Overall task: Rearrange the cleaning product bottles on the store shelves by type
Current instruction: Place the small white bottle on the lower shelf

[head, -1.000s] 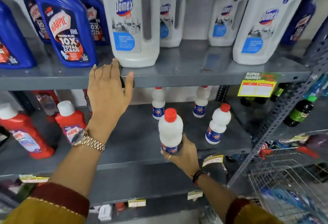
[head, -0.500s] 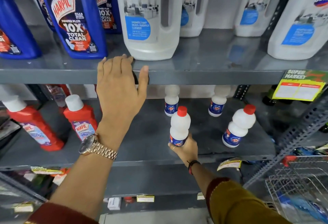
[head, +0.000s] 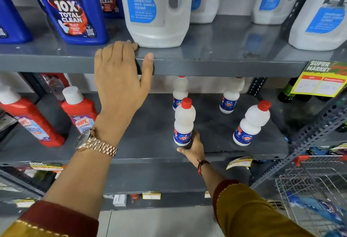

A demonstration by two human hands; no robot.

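Note:
My right hand (head: 194,147) grips the base of a small white bottle with a red cap (head: 184,122), standing upright on the middle shelf (head: 150,142). Three more bottles of that kind stand there: one right behind it (head: 179,88), one further right at the back (head: 230,97), one at the front right (head: 251,124). My left hand (head: 120,78) rests flat with spread fingers on the front edge of the upper shelf (head: 225,65), holding nothing. Red Harpic bottles (head: 78,112) stand to the left on the middle shelf.
On the upper shelf stand blue Harpic bottles (head: 73,9) at the left and big white cleaner jugs (head: 157,11) to the right. A yellow price tag (head: 323,80) hangs from the shelf edge. A wire basket (head: 309,189) sits at the lower right beside a perforated upright (head: 315,133).
My right hand has carried the small white bottle forward and down until it stands on the middle shelf. My left hand has stayed on the upper shelf edge. The view moved closer.

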